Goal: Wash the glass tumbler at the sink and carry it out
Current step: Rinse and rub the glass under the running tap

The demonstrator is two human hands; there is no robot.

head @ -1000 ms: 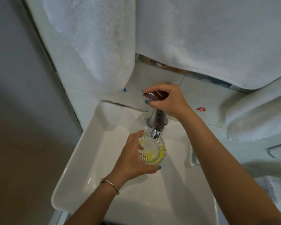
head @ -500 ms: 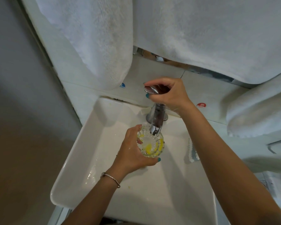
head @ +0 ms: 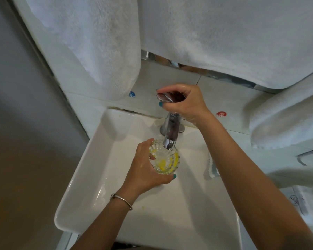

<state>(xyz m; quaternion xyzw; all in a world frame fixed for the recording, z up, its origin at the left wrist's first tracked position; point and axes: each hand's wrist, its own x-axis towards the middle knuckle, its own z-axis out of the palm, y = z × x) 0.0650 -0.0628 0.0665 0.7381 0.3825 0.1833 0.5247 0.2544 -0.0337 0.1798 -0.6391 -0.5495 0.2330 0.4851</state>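
Over the white basin (head: 90,177), the left hand (head: 145,170) grips the glass tumbler (head: 165,159), fingers curled round its ribbed wall, thumb at the near side. Tumbler sits upright directly under the chrome spout (head: 170,139), mouth up; yellow residue clings to the inner wall. Water flow cannot be confirmed: the spout tip hides the stream, if any. A thin metal bracelet (head: 122,200) circles the left wrist.

The right hand (head: 184,103) is closed over the tap lever (head: 163,97), fingers hooked across its top, thumb beneath.

Labels on the tiled wall: blue round sticker (head: 131,94) left of the tap, reads "COLD"; red round sticker (head: 220,114) right of the tap, reads "HOT" under a character too small to make out.

White towels (head: 215,33) hang above the basin; another folded towel (head: 285,120) lies at right.
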